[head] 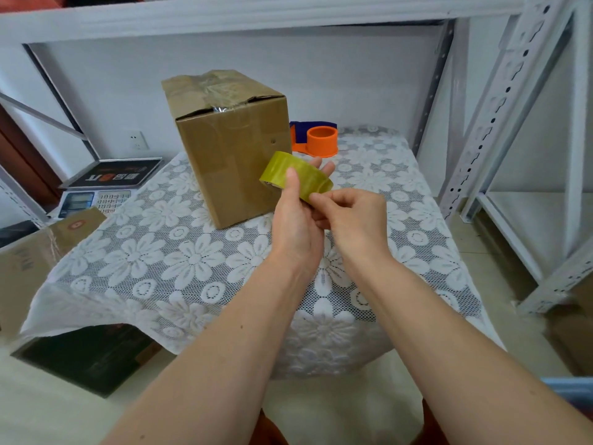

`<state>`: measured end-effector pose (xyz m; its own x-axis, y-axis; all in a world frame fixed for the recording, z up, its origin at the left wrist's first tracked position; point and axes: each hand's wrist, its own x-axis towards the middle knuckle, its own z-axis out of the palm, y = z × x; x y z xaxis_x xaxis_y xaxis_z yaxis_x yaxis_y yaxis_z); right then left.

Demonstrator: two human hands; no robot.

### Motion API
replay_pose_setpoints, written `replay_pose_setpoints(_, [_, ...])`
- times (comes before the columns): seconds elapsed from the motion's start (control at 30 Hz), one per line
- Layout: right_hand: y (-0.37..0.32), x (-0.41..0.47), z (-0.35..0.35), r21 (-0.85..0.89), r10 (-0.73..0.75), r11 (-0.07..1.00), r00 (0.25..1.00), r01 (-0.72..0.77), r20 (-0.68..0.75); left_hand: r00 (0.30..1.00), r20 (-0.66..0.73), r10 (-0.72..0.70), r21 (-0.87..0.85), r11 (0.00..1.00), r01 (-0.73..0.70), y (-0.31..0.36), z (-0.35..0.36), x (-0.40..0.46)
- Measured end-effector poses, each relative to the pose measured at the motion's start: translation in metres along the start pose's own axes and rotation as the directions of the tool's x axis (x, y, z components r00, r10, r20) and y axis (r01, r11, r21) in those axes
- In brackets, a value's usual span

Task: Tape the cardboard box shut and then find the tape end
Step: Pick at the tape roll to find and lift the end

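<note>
A brown cardboard box [231, 142] stands on the lace-covered table [154, 261], its top flaps covered with clear tape and a small gap at the front edge. In front of the box I hold a yellowish roll of tape [288, 173]. My left hand [296, 216] grips the roll, thumb on its outer face and fingers behind it. My right hand [349, 216] has its fingers curled, with fingertips on the roll's lower right edge.
An orange and blue tape dispenser [316, 139] sits behind the box at the right. A scale with a keypad [96, 191] stands at the table's left. Another cardboard box [29, 261] is at the near left. Metal shelving [513, 123] rises on the right.
</note>
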<state>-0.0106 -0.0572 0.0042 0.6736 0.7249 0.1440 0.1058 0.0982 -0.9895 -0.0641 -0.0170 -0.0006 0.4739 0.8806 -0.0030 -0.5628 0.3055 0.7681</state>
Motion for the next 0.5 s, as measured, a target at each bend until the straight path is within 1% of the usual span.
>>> replay_pose_setpoints(0.2, [0.0035,0.0052,-0.0001,-0.121,-0.016,0.992,0.998,0.023,0.056,1.0,0.004,-0.01,0.005,1.0,0.01,0.001,-0.0009,-0.0007])
replay_pose_setpoints(0.33, [0.0041,0.0036,-0.0019,-0.132,-0.049,0.99,0.997,0.057,0.064,1.0,0.001,-0.026,-0.022,0.999,0.026,0.0023,-0.0021,-0.0017])
replay_pose_setpoints(0.5, [0.0043,0.0008,-0.0033,-0.098,-0.061,0.993,0.997,0.066,0.056,0.999,-0.008,-0.049,-0.045,0.998,0.048,0.0037,-0.0033,-0.0021])
